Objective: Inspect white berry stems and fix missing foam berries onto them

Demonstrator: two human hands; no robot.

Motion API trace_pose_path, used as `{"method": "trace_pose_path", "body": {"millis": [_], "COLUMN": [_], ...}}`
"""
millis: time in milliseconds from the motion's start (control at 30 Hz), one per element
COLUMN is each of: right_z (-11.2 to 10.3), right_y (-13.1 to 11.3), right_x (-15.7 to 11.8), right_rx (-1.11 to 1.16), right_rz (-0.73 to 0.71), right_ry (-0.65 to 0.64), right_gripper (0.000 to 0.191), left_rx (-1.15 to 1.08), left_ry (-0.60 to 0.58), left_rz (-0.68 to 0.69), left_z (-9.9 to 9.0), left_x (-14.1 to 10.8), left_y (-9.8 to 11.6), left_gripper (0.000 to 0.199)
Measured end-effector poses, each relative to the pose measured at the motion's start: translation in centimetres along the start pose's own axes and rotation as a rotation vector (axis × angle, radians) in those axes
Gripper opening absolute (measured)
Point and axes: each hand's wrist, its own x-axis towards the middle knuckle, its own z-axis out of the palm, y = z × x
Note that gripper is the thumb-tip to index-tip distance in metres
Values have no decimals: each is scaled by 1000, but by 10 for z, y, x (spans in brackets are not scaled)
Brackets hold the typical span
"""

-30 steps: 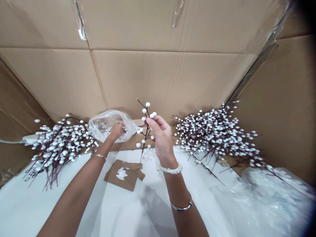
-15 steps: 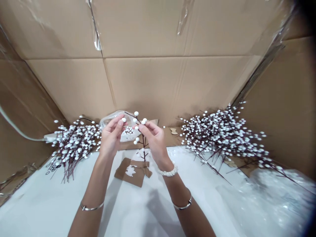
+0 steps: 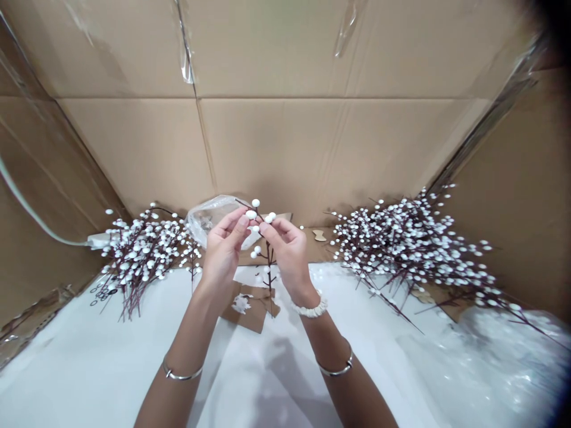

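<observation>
A dark brown branch with white berries stands upright between my two hands, above the white tabletop. My left hand pinches a white berry between thumb and fingertips, right beside the upper part of the branch. My right hand is closed on the branch near its top, where several more berries sit around the fingertips. Behind the lower end of the branch lies a piece of brown cardboard with a torn white patch.
Berry branches are heaped at the left and the right. A clear plastic bag lies behind my left hand, with clear plastic wrap at the front right. Cardboard walls enclose the table.
My left hand has moved right with its berry, from a spot apart from the branch to right against it. My right hand keeps its hold. The whole view has shifted slightly.
</observation>
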Motion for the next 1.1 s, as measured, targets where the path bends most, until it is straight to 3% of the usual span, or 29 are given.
{"method": "trace_pose_path", "body": {"millis": [333, 767, 1100], "right_z": [-1, -2, 0], "right_y": [-2, -3, -5], "right_x": [1, 3, 1], "right_rx": [-5, -16, -113], "right_rz": [14, 25, -51], "right_ry": [25, 31, 56], "right_gripper": [19, 20, 18], "left_rx": [-4, 45, 57], "left_ry": [15, 5, 16], "left_rz": [1, 115, 142], "left_z": [6, 8, 10], "left_x": [-4, -6, -7], "left_y": [2, 0, -1], "left_gripper": [30, 29, 29]}}
